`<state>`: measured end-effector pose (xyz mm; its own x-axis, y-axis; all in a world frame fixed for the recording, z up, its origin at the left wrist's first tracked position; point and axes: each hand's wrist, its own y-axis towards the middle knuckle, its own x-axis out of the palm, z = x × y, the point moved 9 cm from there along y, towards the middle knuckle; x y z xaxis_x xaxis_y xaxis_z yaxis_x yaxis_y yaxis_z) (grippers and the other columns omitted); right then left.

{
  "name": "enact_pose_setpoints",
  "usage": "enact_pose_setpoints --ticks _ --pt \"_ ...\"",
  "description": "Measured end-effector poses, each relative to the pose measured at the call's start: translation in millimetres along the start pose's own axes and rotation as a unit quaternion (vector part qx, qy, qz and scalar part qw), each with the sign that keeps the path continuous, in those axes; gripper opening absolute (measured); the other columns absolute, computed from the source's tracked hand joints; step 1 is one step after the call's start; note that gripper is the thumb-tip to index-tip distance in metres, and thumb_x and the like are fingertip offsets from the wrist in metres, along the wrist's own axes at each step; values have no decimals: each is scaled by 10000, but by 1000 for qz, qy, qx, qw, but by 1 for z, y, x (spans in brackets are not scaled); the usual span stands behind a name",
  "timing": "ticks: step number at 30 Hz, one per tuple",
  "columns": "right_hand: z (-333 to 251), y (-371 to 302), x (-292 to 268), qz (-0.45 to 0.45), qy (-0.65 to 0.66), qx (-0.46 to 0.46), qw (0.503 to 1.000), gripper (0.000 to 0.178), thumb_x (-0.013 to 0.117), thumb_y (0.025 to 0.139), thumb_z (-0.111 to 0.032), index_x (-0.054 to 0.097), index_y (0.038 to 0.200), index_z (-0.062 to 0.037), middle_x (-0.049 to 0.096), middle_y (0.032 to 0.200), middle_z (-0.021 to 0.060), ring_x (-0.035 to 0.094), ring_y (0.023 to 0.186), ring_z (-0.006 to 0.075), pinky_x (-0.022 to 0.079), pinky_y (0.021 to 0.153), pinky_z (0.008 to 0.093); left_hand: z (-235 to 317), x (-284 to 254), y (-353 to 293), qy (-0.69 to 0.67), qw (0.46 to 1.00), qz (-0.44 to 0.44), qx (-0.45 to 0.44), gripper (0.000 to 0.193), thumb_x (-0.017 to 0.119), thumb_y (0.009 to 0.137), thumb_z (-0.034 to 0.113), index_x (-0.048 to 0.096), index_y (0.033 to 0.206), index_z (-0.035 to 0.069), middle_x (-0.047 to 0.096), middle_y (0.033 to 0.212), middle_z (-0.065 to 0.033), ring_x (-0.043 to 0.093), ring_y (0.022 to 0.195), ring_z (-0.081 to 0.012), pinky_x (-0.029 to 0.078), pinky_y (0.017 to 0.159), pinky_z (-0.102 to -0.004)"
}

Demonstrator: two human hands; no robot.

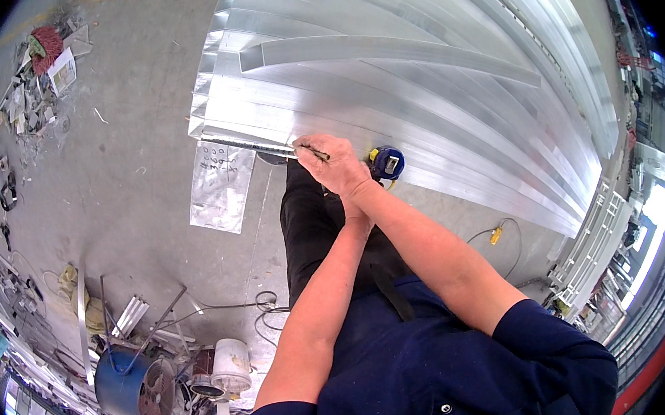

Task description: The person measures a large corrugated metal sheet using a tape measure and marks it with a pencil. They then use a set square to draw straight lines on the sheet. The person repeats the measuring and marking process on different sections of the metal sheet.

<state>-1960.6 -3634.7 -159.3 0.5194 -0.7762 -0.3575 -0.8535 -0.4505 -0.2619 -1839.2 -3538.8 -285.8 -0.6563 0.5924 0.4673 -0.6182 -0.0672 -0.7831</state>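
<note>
My right hand [332,162] is at the near edge of a stack of long silvery metal profiles [417,91]. Its fingers are closed around something thin and dark that I cannot make out. From its fingertips a narrow pale strip with a dark edge [250,142] runs left along the stack. My left hand [355,209] is mostly hidden below the right wrist, where my forearms cross, and its fingers do not show clearly. Just right of the hands is a dark blue and yellow tape measure [387,163]; whether a hand touches it is hidden.
A loose profile [389,46] lies across the stack. A metal sheet with handwriting [218,188] is on the floor at left. A blue drum fan [138,390], a white bucket [231,364] and cables [266,303] stand lower left. Scrap [26,101] is heaped upper left.
</note>
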Motion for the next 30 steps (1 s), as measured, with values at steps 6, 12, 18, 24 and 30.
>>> enact_pose_setpoints --ticks 6,12,18,24,30 --pt "-2 -1 1 1 6 -15 1000 213 650 826 -135 685 1003 -22 677 919 157 652 800 293 521 746 330 0 5 -4 -115 993 6 18 373 404 1026 450 528 1055 99 536 899 -39 512 790 -149 454 702 -304" --pt "6 -1 -2 2 -1 15 1000 229 630 852 -168 688 1020 -23 687 907 128 650 788 219 514 746 300 46 30 -30 116 993 -9 -1 407 407 1024 452 527 1142 82 527 1004 -53 511 945 -174 429 837 -278" --pt "8 -3 -3 -14 45 99 994 253 603 868 -185 688 1032 -12 667 850 62 600 752 122 491 725 251 -2 -1 -3 -71 997 10 18 404 409 1020 456 501 1205 108 530 1053 -60 502 1013 -202 402 914 -293" --pt "25 -5 -5 -11 146 135 980 258 613 872 -194 678 1038 -7 665 829 67 589 755 122 492 729 272 -6 -9 4 -48 998 -9 49 307 372 1032 304 463 1266 127 550 1096 -33 553 1022 -185 464 874 -340" --pt "31 -14 -28 -13 182 166 969 233 586 894 -139 670 1041 22 666 874 50 605 802 110 501 778 263 58 26 -27 -19 999 23 24 327 341 1020 189 462 1309 97 560 1202 -69 552 1119 -192 459 920 -332"
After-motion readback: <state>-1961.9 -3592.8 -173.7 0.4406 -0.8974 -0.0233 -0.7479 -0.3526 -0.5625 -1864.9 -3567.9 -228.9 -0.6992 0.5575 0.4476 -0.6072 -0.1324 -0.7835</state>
